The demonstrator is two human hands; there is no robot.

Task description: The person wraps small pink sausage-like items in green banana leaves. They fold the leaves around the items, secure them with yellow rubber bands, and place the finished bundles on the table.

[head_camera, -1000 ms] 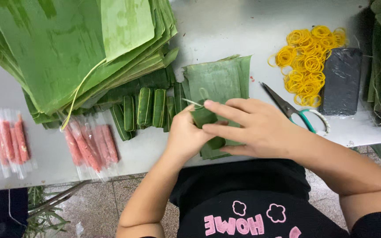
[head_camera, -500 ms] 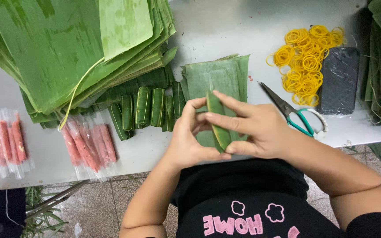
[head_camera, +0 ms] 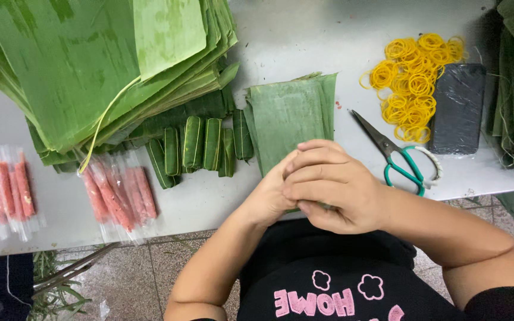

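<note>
Here, hands: left hand (head_camera: 267, 199) and right hand (head_camera: 331, 184) met at lower centre.
Fingers: curled shut; contents hidden.
Behind: cut banana-leaf stack (head_camera: 290, 113).

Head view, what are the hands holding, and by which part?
Both hands, left hand and right hand, close together over something almost fully hidden; what it is and where it is held cannot be told.

hands (head_camera: 313, 187) clasped together, leaf stack (head_camera: 290, 116) behind

I see teal-handled metal scissors (head_camera: 401, 157) beside a heap of yellow rubber bands (head_camera: 414, 77), a black phone (head_camera: 458, 109), and pink sausage sticks in clear wrappers (head_camera: 117, 193) on the grey table (head_camera: 304, 35).
</note>
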